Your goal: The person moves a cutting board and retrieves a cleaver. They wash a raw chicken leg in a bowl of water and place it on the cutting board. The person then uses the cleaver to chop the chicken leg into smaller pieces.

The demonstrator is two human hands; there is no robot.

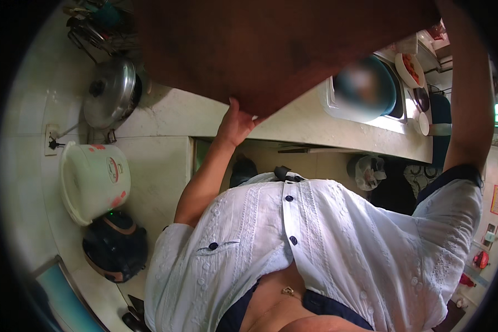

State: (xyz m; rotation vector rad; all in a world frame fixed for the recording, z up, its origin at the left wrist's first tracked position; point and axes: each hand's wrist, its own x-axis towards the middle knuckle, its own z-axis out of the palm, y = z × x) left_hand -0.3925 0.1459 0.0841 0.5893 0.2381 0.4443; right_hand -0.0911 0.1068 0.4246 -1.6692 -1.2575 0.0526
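A large, flat, dark brown board (282,50), which looks like a chopping board, is held up over the counter and fills the top middle of the head view. Its lower corner rests in my left hand (238,125), closed on the edge with the thumb on the near side and the fingers mostly hidden by the board. My right forearm stretches up along the right side beside the board's other end. The right hand itself lies beyond the upper edge of the picture, so its grip is hidden.
Behind the board runs a pale counter (293,124) with a sink holding a teal basin (387,91). A white bowl of red food (409,71) stands beyond it. At left are a lidded metal pan (109,91), a white bucket (97,177) and a black rice cooker (115,246).
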